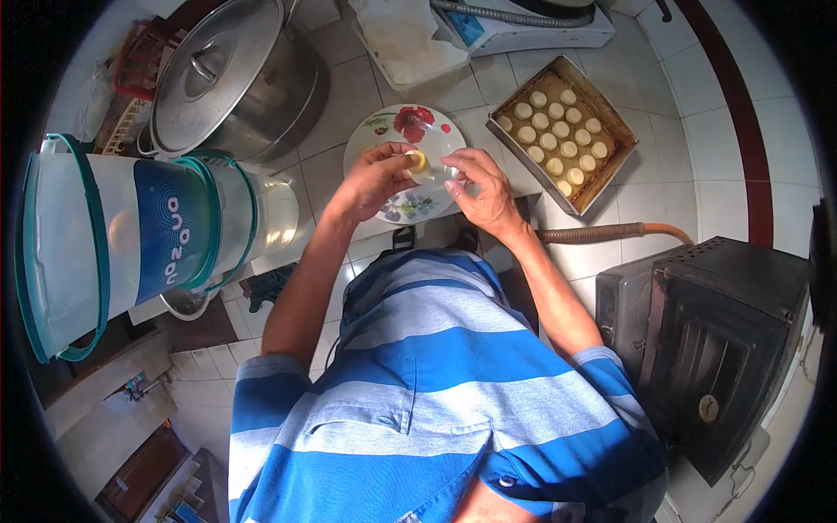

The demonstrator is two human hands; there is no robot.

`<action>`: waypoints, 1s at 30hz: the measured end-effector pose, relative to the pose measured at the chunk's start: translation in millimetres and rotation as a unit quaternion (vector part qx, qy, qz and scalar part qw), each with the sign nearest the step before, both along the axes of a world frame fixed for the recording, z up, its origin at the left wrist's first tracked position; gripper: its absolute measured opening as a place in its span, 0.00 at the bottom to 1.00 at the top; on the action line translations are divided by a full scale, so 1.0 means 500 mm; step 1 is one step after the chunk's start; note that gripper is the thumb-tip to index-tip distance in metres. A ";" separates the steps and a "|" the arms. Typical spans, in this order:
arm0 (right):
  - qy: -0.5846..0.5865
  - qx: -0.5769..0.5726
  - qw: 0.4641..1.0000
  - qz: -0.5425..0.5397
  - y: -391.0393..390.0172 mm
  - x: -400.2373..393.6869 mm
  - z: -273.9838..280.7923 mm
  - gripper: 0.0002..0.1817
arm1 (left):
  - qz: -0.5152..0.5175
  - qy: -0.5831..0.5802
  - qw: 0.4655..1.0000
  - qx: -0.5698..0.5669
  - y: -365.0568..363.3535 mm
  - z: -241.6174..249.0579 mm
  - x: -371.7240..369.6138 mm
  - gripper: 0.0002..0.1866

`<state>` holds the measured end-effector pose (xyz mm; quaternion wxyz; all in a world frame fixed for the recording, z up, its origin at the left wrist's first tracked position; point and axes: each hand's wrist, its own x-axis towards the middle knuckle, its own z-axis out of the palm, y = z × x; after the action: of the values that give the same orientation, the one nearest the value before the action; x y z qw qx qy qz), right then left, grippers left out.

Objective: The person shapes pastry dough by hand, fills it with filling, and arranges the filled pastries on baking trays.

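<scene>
Left grip (413, 162) pinches a yellow round (420, 160) between thumb and fingers, over the flowered plate (415, 125); the right grip (485, 187), just beside it, stands half open, fingers curled. Rightward on the table (352, 91), a tray (612, 172) holds pale rounds (556, 111).

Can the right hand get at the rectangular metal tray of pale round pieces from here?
Likely yes: the bare right hand looks empty, and nothing seems to stand between it and the rectangular metal tray, just right of the white round floral plate.
</scene>
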<state>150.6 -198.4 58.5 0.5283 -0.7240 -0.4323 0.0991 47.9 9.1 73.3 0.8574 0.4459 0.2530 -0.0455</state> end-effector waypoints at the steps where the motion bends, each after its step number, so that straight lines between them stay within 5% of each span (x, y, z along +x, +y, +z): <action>1: -0.059 0.003 0.998 0.011 0.002 0.000 0.014 0.20 | 0.001 -0.001 1.000 0.001 0.008 0.011 -0.003 0.12; 8: -0.337 0.047 0.937 0.074 0.018 0.002 0.050 0.22 | -0.077 -0.017 0.993 -0.090 0.036 0.039 -0.030 0.13; 14: -0.389 0.040 0.915 0.099 0.023 -0.013 0.053 0.18 | -0.094 -0.025 0.990 -0.098 0.039 0.041 -0.049 0.14; 24: -0.363 0.041 0.925 0.104 0.043 -0.043 0.057 0.17 | -0.101 0.023 0.994 0.031 0.016 0.048 -0.076 0.17; 30: -0.123 0.021 0.991 0.051 0.064 -0.068 0.058 0.23 | -0.045 -0.002 0.997 -0.055 -0.001 0.051 -0.095 0.14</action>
<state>116.7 -166.2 87.5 0.4808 -0.6963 -0.5322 0.0269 0.3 8.5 98.7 0.8783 0.4088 0.2282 -0.0973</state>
